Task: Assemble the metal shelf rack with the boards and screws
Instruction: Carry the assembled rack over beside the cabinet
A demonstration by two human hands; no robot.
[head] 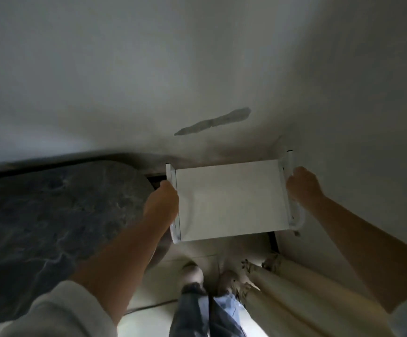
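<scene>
A white shelf rack (229, 200) with a flat white top board and rounded white metal side frames is in the lower middle of the head view, close to a white wall. My left hand (162, 203) grips its left side frame. My right hand (303, 184) grips its right side frame. The rack's lower parts are hidden under the top board. No loose screws or boards show.
A round dark marble table (51, 224) stands at the left, almost touching the rack. The white wall (197, 69) with a grey smear fills the top. Cream curtains (295, 288) hang at the lower right. My feet (209, 278) stand on a pale floor.
</scene>
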